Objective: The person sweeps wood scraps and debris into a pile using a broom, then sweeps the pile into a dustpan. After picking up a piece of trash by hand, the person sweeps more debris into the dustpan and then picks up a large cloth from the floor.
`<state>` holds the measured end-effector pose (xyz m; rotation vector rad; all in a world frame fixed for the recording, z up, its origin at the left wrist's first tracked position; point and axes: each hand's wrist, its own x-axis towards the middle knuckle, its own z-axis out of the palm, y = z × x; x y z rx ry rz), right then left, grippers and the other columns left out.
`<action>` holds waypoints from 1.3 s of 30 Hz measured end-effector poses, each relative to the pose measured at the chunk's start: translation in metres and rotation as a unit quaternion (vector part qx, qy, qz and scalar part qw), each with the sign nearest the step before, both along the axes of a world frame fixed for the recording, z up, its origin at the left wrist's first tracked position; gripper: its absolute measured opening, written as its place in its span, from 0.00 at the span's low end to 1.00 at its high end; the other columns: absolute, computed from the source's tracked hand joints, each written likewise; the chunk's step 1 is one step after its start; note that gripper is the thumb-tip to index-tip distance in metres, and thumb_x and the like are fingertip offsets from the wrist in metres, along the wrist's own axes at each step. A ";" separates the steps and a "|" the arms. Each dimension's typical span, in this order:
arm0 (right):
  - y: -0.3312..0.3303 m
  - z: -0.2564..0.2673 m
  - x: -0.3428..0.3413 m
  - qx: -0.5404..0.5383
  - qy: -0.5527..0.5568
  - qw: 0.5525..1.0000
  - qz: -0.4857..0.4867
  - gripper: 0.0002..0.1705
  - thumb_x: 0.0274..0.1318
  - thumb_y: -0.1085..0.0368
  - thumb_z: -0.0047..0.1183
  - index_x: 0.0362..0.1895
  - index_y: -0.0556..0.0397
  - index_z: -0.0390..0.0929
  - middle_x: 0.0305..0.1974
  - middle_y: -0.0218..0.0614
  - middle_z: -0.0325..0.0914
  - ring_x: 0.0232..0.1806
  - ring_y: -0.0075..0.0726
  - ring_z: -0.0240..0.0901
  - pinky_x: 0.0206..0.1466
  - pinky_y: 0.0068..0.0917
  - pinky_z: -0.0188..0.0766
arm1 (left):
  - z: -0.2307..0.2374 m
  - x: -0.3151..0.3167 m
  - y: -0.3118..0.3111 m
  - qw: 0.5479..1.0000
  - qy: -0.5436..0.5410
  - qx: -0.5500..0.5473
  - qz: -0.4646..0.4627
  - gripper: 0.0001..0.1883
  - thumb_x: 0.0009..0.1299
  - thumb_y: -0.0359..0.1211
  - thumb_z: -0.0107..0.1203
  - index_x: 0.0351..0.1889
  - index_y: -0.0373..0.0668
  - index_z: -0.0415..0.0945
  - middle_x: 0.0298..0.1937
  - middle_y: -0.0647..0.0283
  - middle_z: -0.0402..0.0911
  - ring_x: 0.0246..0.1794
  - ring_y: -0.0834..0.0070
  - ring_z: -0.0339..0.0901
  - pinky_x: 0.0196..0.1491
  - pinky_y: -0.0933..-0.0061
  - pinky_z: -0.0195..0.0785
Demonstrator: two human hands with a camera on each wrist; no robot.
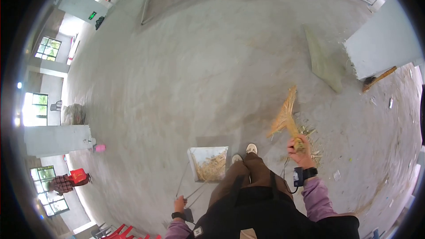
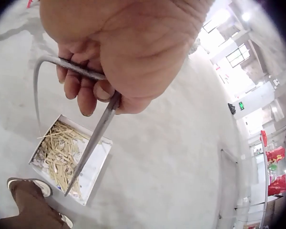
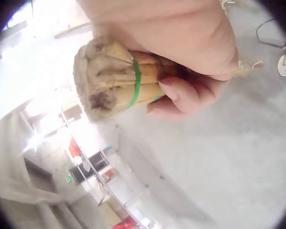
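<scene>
My left hand (image 1: 179,204) grips the bent metal handle (image 2: 93,140) of a white dustpan (image 1: 193,156). The pan sits at floor level beside my shoes, with straw bits and pale scraps (image 2: 59,152) in it. Out to the right, my right hand (image 1: 300,149) holds a straw broom (image 1: 285,115) by its short, thick handle. Green bands (image 3: 137,83) circle the handle's butt end in the right wrist view, where the fingers wrap round it. The broom's fanned bristles point forward, away from me, over the floor. Loose straw (image 1: 306,129) lies scattered just right of the broom.
A greenish flat sheet (image 1: 321,62) lies ahead right, near a white pillar (image 1: 385,40) with a brown stick-like tool (image 1: 380,79) at its base. Metal bars (image 1: 146,6) frame the far floor. At the left, a person in plaid (image 1: 63,184) is beside a red bag (image 1: 78,175).
</scene>
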<state>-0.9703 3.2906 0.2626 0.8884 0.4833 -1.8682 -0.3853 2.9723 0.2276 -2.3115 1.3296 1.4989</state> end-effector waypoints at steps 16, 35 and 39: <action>-0.178 0.009 -0.038 -0.128 0.007 0.973 0.190 0.13 0.54 0.58 0.52 0.35 0.52 0.65 0.27 0.30 0.67 0.25 0.26 0.66 0.22 0.20 0.61 | -0.006 -0.087 -0.065 1.000 0.007 -0.004 0.002 0.16 0.61 0.39 0.51 0.23 0.34 0.74 0.23 0.58 0.78 0.21 0.76 0.74 0.25 0.77 0.67; -0.240 -0.034 -0.148 -0.084 -0.051 0.994 -0.056 0.18 0.53 0.57 0.49 0.39 0.59 0.65 0.27 0.31 0.67 0.23 0.21 0.64 0.17 0.16 0.54 | -0.052 -0.163 -0.172 0.991 0.013 0.018 -0.134 0.16 0.64 0.39 0.48 0.25 0.35 0.74 0.24 0.58 0.79 0.23 0.73 0.76 0.27 0.75 0.68; -0.221 -0.022 -0.157 -0.021 -0.035 0.996 -0.077 0.22 0.52 0.57 0.50 0.43 0.61 0.63 0.25 0.29 0.68 0.21 0.23 0.65 0.17 0.17 0.56 | -0.045 -0.209 -0.200 0.998 0.013 0.039 -0.051 0.16 0.63 0.40 0.49 0.24 0.34 0.74 0.24 0.58 0.78 0.22 0.73 0.75 0.26 0.75 0.66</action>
